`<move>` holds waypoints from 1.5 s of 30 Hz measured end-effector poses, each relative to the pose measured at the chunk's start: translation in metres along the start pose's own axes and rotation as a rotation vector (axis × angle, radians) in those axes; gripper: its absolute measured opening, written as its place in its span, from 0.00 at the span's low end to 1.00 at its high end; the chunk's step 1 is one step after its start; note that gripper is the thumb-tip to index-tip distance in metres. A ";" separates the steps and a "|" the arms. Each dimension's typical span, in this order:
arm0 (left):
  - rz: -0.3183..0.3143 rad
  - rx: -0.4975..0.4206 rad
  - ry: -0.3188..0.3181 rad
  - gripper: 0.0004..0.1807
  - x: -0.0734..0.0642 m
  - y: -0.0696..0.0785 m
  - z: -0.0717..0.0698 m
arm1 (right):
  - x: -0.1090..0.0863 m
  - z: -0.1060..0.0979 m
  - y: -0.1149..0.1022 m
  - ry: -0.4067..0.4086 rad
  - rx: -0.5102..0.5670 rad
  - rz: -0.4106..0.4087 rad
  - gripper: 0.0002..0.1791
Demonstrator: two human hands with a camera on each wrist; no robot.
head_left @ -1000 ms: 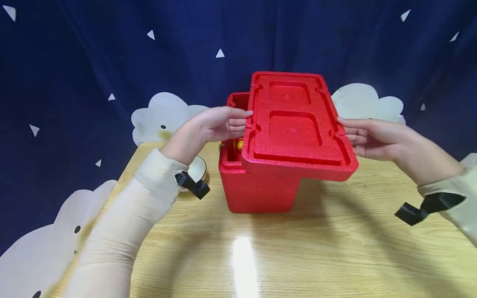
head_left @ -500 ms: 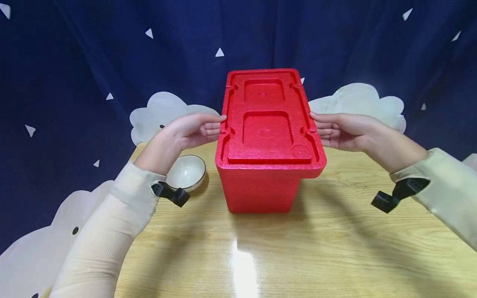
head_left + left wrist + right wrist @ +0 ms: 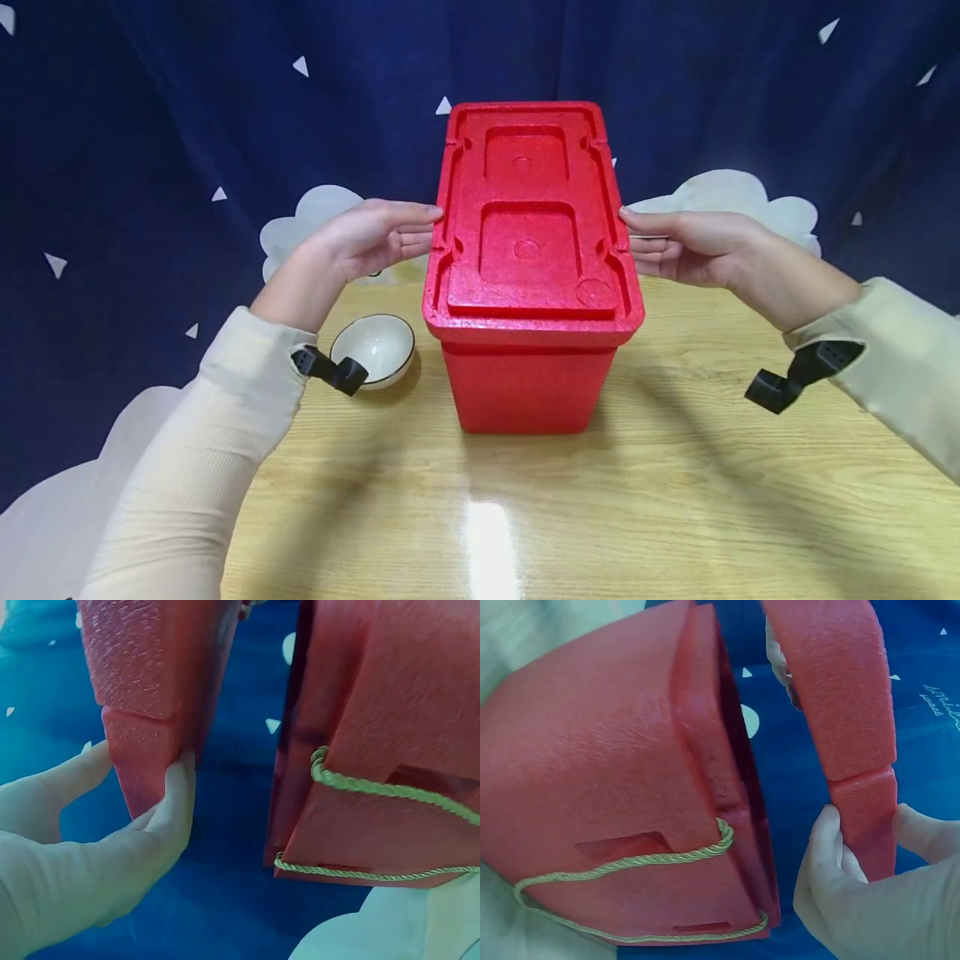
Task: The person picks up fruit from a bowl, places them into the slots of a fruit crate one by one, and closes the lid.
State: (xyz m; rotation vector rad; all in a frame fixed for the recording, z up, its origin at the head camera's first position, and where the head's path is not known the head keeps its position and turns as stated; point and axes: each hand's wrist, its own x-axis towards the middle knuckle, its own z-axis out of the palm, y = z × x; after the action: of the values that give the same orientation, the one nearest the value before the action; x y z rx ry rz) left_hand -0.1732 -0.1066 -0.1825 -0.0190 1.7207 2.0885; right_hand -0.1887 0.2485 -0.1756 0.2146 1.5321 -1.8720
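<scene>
Both hands grip a red foam lid (image 3: 531,287), one at each long side, and hold it over a matching red foam box (image 3: 532,392). My left hand (image 3: 367,242) pinches the left edge, thumb on top and fingers beneath. My right hand (image 3: 690,246) does the same at the right edge. The left wrist view shows a gap between the lid (image 3: 146,682) and the rim of the box (image 3: 420,712). A similar gap appears in the right wrist view. From above, the lid hides the inside of the box.
A white bowl with a dark rim (image 3: 382,350) stands left of the box on the wooden table (image 3: 600,517). Rope handles (image 3: 397,789) hang on the box's sides. A dark blue curtain (image 3: 300,142) with white shapes is behind.
The lid has moved left from beyond the box's right side to over it, then farther back, covering the view of its contents. Both hands moved with it, still gripping.
</scene>
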 end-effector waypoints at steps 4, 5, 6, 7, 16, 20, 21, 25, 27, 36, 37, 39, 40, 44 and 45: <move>0.056 0.023 0.031 0.27 0.004 0.007 0.000 | 0.002 0.001 -0.010 -0.011 0.082 0.003 0.08; 0.070 0.021 0.045 0.28 0.005 0.009 0.000 | 0.002 0.002 -0.013 -0.013 0.103 0.002 0.08; 0.087 0.028 0.055 0.28 0.007 0.011 0.000 | 0.003 0.002 -0.015 -0.015 0.127 -0.004 0.08; 0.104 0.030 0.072 0.28 0.009 0.012 0.001 | 0.003 0.003 -0.018 -0.011 0.147 -0.014 0.08; 0.266 0.008 0.129 0.30 0.016 0.015 0.009 | 0.006 0.007 -0.030 0.079 0.148 -0.252 0.11; 0.357 0.026 0.124 0.30 0.016 0.013 0.013 | 0.007 0.005 -0.030 0.106 0.096 -0.350 0.17; 0.382 0.043 0.126 0.29 0.016 0.013 0.013 | 0.007 0.005 -0.029 0.110 0.082 -0.377 0.20; 0.472 0.175 0.170 0.28 0.017 0.009 0.014 | 0.008 0.005 -0.022 0.120 0.004 -0.508 0.30; 0.508 0.265 0.215 0.27 0.018 0.007 0.015 | 0.008 0.006 -0.017 0.138 -0.051 -0.569 0.33; 0.742 0.471 0.428 0.24 0.019 0.010 0.026 | 0.007 0.014 -0.014 0.295 -0.249 -0.813 0.31; 0.760 0.468 0.449 0.23 0.019 0.010 0.027 | 0.007 0.015 -0.014 0.309 -0.253 -0.841 0.30; 0.781 0.446 0.483 0.22 0.018 0.012 0.028 | 0.007 0.016 -0.014 0.324 -0.254 -0.887 0.28; 0.790 0.433 0.490 0.21 0.018 0.012 0.028 | 0.007 0.017 -0.014 0.327 -0.248 -0.902 0.28; 0.767 0.341 0.431 0.17 0.018 0.011 0.025 | 0.008 0.015 -0.013 0.234 -0.175 -0.897 0.25; 0.753 0.305 0.395 0.17 0.018 0.010 0.024 | 0.008 0.014 -0.012 0.204 -0.159 -0.886 0.25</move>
State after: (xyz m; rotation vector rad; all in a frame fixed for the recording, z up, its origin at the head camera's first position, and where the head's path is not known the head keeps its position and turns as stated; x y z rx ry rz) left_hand -0.1873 -0.0800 -0.1726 0.3885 2.5753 2.3959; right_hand -0.1979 0.2334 -0.1665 -0.4348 2.1216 -2.4073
